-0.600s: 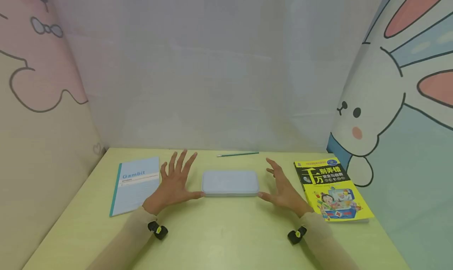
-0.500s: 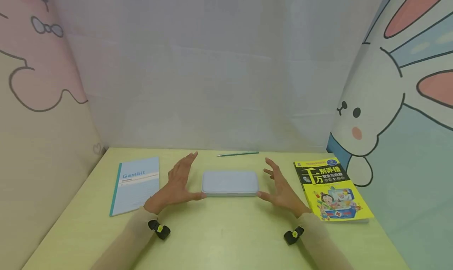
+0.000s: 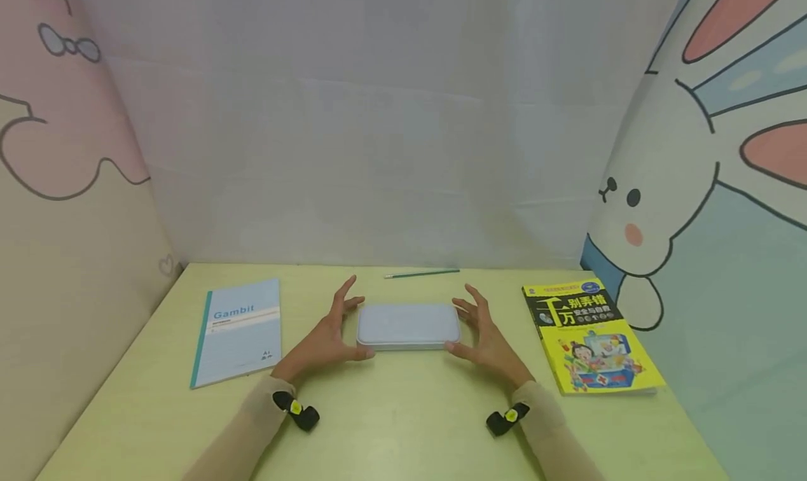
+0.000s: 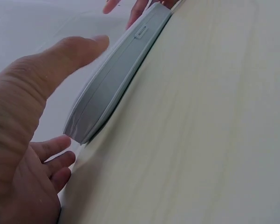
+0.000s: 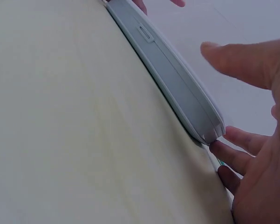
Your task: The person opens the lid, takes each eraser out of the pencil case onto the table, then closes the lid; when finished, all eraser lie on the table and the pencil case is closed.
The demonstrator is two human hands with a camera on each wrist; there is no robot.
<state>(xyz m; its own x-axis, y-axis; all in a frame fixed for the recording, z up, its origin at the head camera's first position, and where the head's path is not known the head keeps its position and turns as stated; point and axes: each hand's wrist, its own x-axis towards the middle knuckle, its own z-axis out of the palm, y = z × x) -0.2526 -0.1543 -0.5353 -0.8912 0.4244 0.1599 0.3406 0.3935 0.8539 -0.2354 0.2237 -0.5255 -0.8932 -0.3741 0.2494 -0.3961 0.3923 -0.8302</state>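
1. Left hand (image 3: 321, 346) and right hand (image 3: 490, 342) flank a closed pale case (image 3: 408, 325) on a table (image 3: 403, 421), thumbs spread from fingers; contact is unclear.
2. The case's contents are hidden.
3. Sleeves (image 3: 238, 432) run out of frame.

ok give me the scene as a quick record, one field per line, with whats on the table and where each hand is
surface: pale yellow table
center: closed pale case, lying flat
left hand: at the case's left end
right hand: at the case's right end
contact: fingertips close to the ends; exact touch hard to tell
left side: notebook marked Gambit
right side: yellow-and-black book
behind case: green pencil, near the far edge
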